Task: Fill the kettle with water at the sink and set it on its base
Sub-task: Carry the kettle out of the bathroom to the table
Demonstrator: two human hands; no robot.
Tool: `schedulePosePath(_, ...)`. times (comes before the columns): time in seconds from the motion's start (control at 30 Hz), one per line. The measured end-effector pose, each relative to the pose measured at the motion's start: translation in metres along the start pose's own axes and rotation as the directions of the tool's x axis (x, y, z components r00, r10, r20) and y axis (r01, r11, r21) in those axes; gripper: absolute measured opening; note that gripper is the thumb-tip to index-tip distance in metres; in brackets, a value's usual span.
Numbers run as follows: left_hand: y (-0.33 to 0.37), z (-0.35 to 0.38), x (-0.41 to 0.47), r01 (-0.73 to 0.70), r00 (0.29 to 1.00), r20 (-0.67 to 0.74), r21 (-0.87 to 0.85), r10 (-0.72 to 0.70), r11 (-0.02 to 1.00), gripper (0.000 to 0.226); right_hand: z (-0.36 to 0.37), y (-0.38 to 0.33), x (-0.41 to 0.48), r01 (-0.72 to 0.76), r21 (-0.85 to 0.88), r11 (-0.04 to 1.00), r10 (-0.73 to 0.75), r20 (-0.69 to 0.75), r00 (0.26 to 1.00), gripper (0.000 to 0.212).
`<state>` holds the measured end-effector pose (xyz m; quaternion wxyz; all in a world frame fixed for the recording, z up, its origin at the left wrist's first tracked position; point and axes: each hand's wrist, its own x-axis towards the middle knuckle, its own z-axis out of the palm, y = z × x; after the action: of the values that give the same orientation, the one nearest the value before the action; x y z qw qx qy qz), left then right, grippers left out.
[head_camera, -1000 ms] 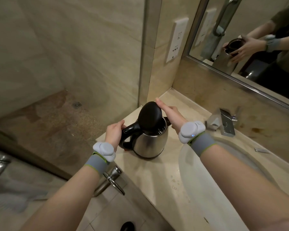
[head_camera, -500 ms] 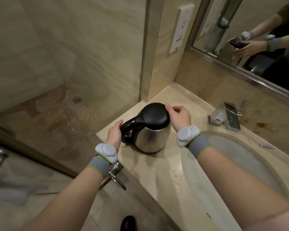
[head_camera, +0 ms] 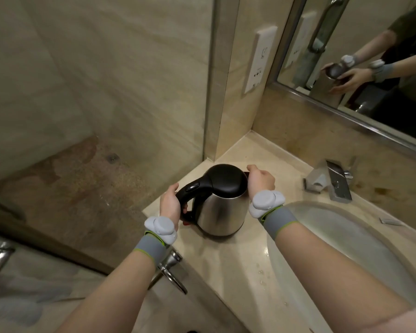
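Left hand (head_camera: 169, 205) has its fingers wrapped round the black handle of the brushed-steel kettle with black domed lid (head_camera: 220, 203), steadying it on the beige stone tabletop (head_camera: 228, 265) in the corner by the glass shower screen. Right hand (head_camera: 261, 180) rests loosely curled on the closed lid's far edge, gripping nothing firmly. Right of it: oval white sink (head_camera: 360, 239), square chrome tap (head_camera: 332, 182); lid likely must open before filling, no base visible.

1. Beige stone counter (head_camera: 228, 265), with a sink basin (head_camera: 360, 239) set into its right part.
2. Steel kettle (head_camera: 220, 205) stands upright near the far-left corner.
3. Faucet (head_camera: 332, 182) at the back edge.
4. Water droplets (head_camera: 262, 276) beside the basin rim.
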<state>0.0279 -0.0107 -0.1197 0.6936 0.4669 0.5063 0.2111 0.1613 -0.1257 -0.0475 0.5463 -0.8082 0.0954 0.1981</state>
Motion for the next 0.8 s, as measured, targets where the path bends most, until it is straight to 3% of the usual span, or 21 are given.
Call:
schedulePosePath(0.17,0.041,0.005,-0.006,-0.002,1.000,-0.005,0.000,0.002,1.000,0.047,-0.002,-0.029,-0.011,0.012,-0.014,1.000,-0.012,-0.025,1.000,0.026)
schedulePosePath(0.4,0.118,-0.001,-0.046,-0.054,0.998,0.016,-0.170,0.058,0.984,0.030,-0.013,-0.094,-0.043,0.157,0.050,0.986,-0.154,-0.058,0.986,0.034)
schedulePosePath(0.67,0.202,-0.030,-0.140,-0.312,0.949,-0.118,-0.206,0.293,0.927,0.032,-0.046,-0.169,-0.115,0.345,0.157,0.926,-0.355,0.039,0.934,0.032)
schedulePosePath(0.8,0.223,-0.049,-0.179,-0.363,0.928,-0.188,-0.257,0.322,0.896,0.029,-0.056,-0.192,-0.150,0.433,0.161,0.887,-0.451,0.105,0.886,0.029)
